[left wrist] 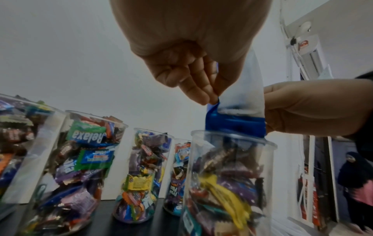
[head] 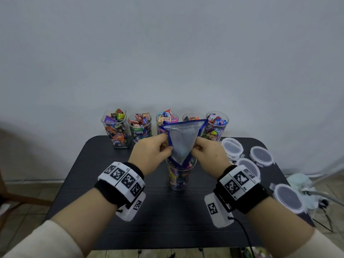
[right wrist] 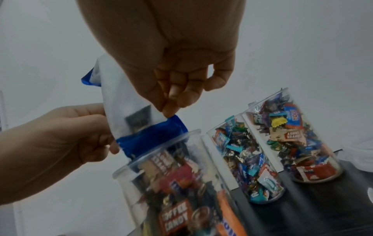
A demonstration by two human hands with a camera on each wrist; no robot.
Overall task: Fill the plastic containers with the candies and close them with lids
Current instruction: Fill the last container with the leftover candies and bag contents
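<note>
A blue and silver candy bag [head: 182, 140] hangs upside down, its mouth inside the rim of a clear round container [head: 179, 175] full of wrapped candies at the table's middle. My left hand [head: 154, 151] pinches the bag's left edge and my right hand [head: 208, 153] pinches its right edge. In the left wrist view the left fingers [left wrist: 203, 94] nip the blue edge of the bag [left wrist: 238, 121] above the container [left wrist: 228, 183]. In the right wrist view the right fingers [right wrist: 171, 110] hold the bag [right wrist: 149, 138] at the container's rim [right wrist: 161, 153].
Several filled containers [head: 139, 127] without lids stand in a row at the black table's [head: 167, 220] far edge by the wall. Several clear round lids [head: 260, 156] lie on the table's right side. A chair leg shows at the far left.
</note>
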